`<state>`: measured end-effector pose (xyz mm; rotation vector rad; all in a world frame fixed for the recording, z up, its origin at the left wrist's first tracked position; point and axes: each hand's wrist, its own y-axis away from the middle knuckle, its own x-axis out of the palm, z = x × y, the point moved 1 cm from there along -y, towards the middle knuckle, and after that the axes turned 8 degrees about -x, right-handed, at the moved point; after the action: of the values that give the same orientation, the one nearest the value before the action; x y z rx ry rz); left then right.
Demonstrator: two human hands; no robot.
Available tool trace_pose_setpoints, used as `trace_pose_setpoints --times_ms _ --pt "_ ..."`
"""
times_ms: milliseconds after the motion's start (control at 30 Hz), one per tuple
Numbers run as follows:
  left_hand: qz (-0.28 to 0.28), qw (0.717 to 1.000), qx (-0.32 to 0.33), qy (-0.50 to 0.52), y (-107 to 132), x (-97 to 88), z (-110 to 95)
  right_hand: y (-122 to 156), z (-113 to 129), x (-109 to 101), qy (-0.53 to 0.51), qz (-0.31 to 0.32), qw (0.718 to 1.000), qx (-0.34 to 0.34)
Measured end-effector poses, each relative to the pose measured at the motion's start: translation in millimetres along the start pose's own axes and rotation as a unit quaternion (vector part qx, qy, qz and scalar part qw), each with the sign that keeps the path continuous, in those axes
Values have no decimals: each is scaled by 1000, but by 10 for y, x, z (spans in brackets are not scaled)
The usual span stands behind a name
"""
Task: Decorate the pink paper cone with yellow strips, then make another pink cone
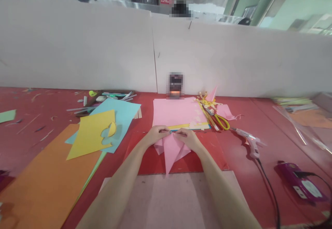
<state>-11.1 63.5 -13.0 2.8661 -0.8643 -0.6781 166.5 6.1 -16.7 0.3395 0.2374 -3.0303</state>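
Observation:
A folded piece of pink paper with a long point toward me is pinched at its far edge by both hands. My left hand is closed on its left side, and my right hand grips it on the right, fingertips near each other. Under the folded paper lies a dark red board. Just beyond my fingers rests a flat pink sheet with yellow strips along its near edge. Yellow-handled scissors lie to the right of that sheet.
On the right are a glue gun with a black cord and a purple power strip. Yellow, blue and orange sheets overlap on the left. A white partition closes off the far side.

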Motion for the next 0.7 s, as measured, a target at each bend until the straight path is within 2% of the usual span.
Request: trace_pose_setpoints --times_ms 700 --pt "-5 1000 11 -9 12 12 -20 -1 -30 -3 2 3 1000 -5"
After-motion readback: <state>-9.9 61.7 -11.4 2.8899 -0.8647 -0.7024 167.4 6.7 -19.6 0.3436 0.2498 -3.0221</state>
